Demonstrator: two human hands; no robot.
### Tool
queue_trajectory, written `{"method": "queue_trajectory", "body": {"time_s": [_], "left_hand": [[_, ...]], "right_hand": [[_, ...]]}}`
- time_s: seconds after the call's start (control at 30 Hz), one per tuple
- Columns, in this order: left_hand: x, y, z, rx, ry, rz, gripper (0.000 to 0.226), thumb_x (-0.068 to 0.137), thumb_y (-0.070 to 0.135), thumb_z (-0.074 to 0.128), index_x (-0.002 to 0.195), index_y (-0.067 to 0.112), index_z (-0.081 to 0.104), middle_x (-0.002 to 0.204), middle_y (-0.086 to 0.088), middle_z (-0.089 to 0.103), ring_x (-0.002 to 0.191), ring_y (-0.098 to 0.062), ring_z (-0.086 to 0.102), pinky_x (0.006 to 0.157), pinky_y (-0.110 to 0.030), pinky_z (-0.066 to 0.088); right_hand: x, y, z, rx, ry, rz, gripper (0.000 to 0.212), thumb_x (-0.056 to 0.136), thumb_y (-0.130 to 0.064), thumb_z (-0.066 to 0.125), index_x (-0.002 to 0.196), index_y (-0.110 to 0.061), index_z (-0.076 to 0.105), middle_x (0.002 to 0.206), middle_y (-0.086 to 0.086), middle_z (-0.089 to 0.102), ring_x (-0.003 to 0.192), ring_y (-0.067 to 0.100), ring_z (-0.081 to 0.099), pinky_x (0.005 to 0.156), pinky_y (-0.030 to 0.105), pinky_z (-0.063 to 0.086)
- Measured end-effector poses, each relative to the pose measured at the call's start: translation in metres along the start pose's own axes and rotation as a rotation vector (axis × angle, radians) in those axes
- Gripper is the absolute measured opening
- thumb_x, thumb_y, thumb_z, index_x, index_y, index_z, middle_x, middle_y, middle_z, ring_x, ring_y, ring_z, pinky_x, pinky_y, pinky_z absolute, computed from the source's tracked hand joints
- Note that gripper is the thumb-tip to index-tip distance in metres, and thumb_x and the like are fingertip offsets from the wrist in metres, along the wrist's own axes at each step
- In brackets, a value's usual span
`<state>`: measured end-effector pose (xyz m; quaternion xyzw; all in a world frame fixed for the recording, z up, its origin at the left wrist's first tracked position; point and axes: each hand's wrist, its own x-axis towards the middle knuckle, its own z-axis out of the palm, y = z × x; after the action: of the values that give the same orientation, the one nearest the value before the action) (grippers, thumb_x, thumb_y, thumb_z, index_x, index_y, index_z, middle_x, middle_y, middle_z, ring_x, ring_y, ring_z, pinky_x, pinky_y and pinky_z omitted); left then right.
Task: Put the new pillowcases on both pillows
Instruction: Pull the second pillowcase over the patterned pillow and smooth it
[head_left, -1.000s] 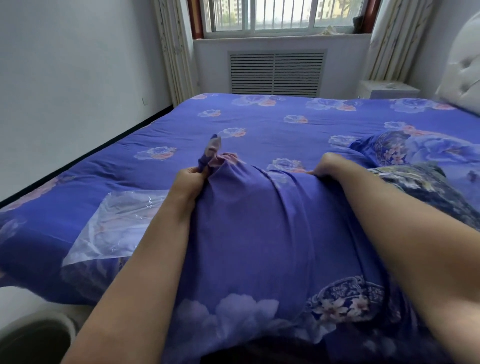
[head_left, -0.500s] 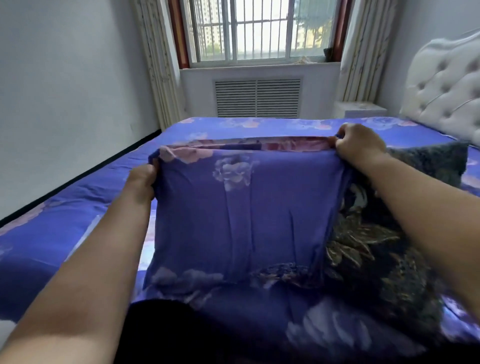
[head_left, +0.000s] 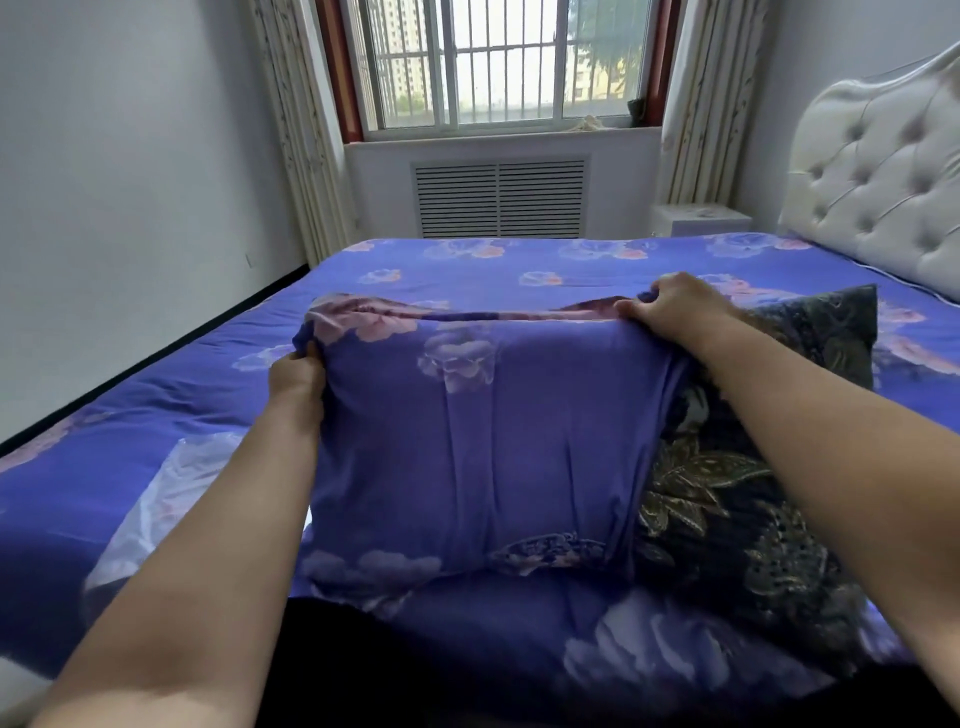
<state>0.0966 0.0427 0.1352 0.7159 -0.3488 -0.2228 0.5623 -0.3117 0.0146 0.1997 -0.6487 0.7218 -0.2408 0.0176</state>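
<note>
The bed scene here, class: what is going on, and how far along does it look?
A person is fitting a purple floral pillowcase over a pillow on the bed. The left hand grips the case near its upper left corner, and the right hand pinches its top edge at the right. The case looks filled out, its far end being tidied. A dark patterned pillow lies beside it on the right, and a clear plastic bag on the left.
</note>
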Motion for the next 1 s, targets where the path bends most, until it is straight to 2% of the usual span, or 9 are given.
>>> {"method": "queue_trajectory", "body": {"time_s": [0.07, 0.2, 0.33, 0.5, 0.6, 0.77, 0.87, 0.93, 1.0], "left_hand": [[0.0, -0.001, 0.0, -0.011, 0.041, -0.012, 0.041, 0.098, 0.031, 0.045, 0.114, -0.003, 0.061, 0.118, -0.021, 0.061, 0.106, -0.033, 0.058, 0.075, -0.035, 0.04], [-0.003, 0.004, 0.007, -0.054, 0.019, 0.033, 0.036, 0.097, 0.03, 0.048, 0.106, -0.001, 0.064, 0.098, -0.012, 0.057, 0.087, -0.021, 0.052, 0.07, -0.029, 0.036], [-0.002, 0.003, 0.007, -0.124, -0.071, 0.008, 0.036, 0.097, 0.041, 0.046, 0.103, 0.009, 0.06, 0.097, -0.009, 0.057, 0.084, -0.019, 0.05, 0.064, -0.029, 0.039], [-0.012, -0.015, 0.019, -0.246, -0.238, -0.197, 0.073, 0.09, 0.069, 0.028, 0.13, 0.013, 0.05, 0.121, -0.001, 0.054, 0.11, -0.023, 0.053, 0.098, -0.043, 0.044], [-0.019, -0.047, 0.031, -0.025, -0.291, -0.239, 0.072, 0.096, 0.057, 0.03, 0.132, -0.003, 0.047, 0.13, -0.014, 0.054, 0.118, -0.032, 0.053, 0.097, -0.042, 0.044], [-0.013, -0.076, 0.037, 0.074, -0.335, -0.313, 0.065, 0.097, 0.05, 0.039, 0.135, -0.003, 0.046, 0.135, -0.018, 0.051, 0.121, -0.034, 0.051, 0.097, -0.041, 0.045], [-0.01, -0.078, 0.048, 0.059, -0.274, -0.23, 0.051, 0.093, 0.039, 0.053, 0.119, -0.004, 0.059, 0.122, -0.022, 0.06, 0.107, -0.035, 0.059, 0.083, -0.04, 0.047], [-0.011, -0.077, 0.052, 0.131, -0.196, -0.126, 0.035, 0.092, 0.029, 0.055, 0.099, -0.004, 0.066, 0.108, -0.027, 0.064, 0.094, -0.037, 0.061, 0.074, -0.039, 0.044], [-0.009, -0.073, 0.049, 0.196, -0.109, -0.03, 0.036, 0.093, 0.025, 0.05, 0.096, -0.007, 0.065, 0.103, -0.032, 0.063, 0.097, -0.041, 0.06, 0.076, -0.041, 0.045]], "right_hand": [[-0.002, 0.009, 0.0, 0.019, 0.149, -0.044, 0.04, 0.088, -0.055, 0.052, 0.085, -0.015, 0.054, 0.103, 0.018, 0.064, 0.097, 0.036, 0.058, 0.073, 0.037, 0.04], [-0.007, 0.032, 0.008, -0.031, 0.283, -0.008, 0.047, 0.091, -0.055, 0.045, 0.093, -0.01, 0.058, 0.1, 0.021, 0.064, 0.094, 0.038, 0.059, 0.07, 0.038, 0.04], [-0.006, 0.032, 0.01, -0.03, 0.222, 0.08, 0.059, 0.088, -0.061, 0.046, 0.09, -0.004, 0.061, 0.094, 0.02, 0.064, 0.089, 0.037, 0.06, 0.067, 0.037, 0.039], [-0.005, 0.02, 0.016, 0.187, -0.023, 0.128, 0.053, 0.084, -0.058, 0.056, 0.081, -0.005, 0.061, 0.095, 0.018, 0.064, 0.091, 0.033, 0.06, 0.071, 0.031, 0.037], [-0.013, 0.007, 0.03, 0.337, -0.138, 0.09, 0.036, 0.089, -0.035, 0.061, 0.065, -0.01, 0.053, 0.081, 0.013, 0.056, 0.08, 0.025, 0.052, 0.068, 0.024, 0.03], [-0.015, 0.012, 0.081, 0.637, -0.036, 0.239, 0.039, 0.087, -0.009, 0.059, 0.053, -0.013, 0.04, 0.055, 0.005, 0.039, 0.053, 0.016, 0.034, 0.046, 0.024, 0.028], [-0.017, 0.017, 0.107, 0.658, -0.031, 0.316, 0.043, 0.089, -0.015, 0.058, 0.05, -0.013, 0.04, 0.056, 0.01, 0.043, 0.058, 0.021, 0.039, 0.051, 0.029, 0.027], [-0.016, 0.016, 0.113, 0.547, -0.045, 0.252, 0.047, 0.09, -0.021, 0.058, 0.05, -0.012, 0.037, 0.059, 0.011, 0.042, 0.065, 0.021, 0.04, 0.056, 0.032, 0.026], [-0.016, 0.023, 0.102, 0.38, -0.048, 0.16, 0.037, 0.091, -0.024, 0.057, 0.059, -0.008, 0.048, 0.062, 0.014, 0.049, 0.07, 0.024, 0.049, 0.063, 0.032, 0.034]]}}
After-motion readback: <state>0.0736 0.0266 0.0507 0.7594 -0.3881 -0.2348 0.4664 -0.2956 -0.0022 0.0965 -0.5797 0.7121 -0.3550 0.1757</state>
